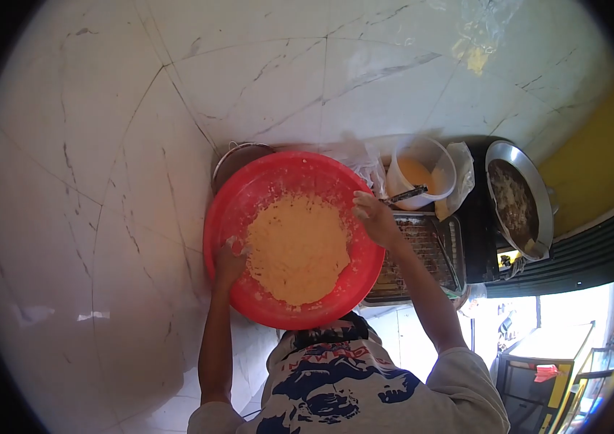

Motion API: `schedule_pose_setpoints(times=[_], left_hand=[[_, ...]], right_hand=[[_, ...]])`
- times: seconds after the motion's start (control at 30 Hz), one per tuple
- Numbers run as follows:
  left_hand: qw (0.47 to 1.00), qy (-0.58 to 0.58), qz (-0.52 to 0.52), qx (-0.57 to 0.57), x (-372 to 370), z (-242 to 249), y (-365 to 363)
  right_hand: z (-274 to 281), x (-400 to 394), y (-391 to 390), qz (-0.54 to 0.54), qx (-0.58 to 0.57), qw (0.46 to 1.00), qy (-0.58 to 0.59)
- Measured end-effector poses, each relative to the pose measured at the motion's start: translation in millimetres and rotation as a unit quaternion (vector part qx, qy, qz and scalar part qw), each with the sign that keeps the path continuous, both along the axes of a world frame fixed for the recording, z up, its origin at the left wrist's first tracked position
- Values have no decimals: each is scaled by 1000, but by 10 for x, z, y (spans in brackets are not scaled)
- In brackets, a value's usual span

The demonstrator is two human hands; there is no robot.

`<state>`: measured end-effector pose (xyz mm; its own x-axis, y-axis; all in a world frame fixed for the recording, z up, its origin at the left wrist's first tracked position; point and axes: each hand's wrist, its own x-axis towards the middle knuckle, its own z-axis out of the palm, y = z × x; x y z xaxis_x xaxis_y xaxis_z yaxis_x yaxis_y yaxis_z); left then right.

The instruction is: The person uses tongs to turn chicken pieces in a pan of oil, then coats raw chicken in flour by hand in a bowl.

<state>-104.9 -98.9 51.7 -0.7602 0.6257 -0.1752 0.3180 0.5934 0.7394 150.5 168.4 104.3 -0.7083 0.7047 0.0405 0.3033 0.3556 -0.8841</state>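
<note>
A large red basin (221,217) holds a mound of pale yellow flour or crumbly mix (298,249). Inside the basin's left side is my left hand (230,260), with white powder on its fingertips; whether it grips anything is too small to tell. My right hand (372,214) is at the basin's right rim, its powdered fingers bent together. What those fingers hold, if anything, cannot be made out. Just right of them, a dark-handled utensil (409,194) lies across a clear tub (443,163) of yellowish liquid.
A metal tray with a wire rack (422,249) stands right of the basin. Farther right, a wide pan (547,210) of dark bubbling oil sits over a stove. A metal pot (233,160) shows behind the basin's upper left. Marble-patterned tiles (263,79) lie beyond.
</note>
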Motion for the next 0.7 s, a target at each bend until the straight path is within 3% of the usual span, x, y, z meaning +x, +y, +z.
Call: schedule_pose_setpoints(times=[0.13, 0.27, 0.33, 0.4, 0.47, 0.6, 0.7], left_hand=[[999, 24, -49, -1, 29, 12, -19], [997, 44, -67, -5, 222, -4, 26], [997, -28, -69, 34, 381, 49, 87], [995, -67, -66, 19, 516, 42, 146], [993, -108, -58, 3, 678, 33, 224], [993, -60, -96, -25, 1097, 144, 402], [990, -71, -119, -6, 1371, 84, 523]], right_hand=[[235, 468, 36, -107, 27, 993, 35], [381, 1104, 90, -138, 26, 990, -5], [325, 1497, 110, -90, 101, 968, -212], [-14, 1939, 165, -73, 108, 956, -263], [-61, 2190, 116, -63, 124, 891, -432], [-348, 2576, 156, -42, 47, 858, -509], [-519, 2746, 114, -37, 45, 886, -460]])
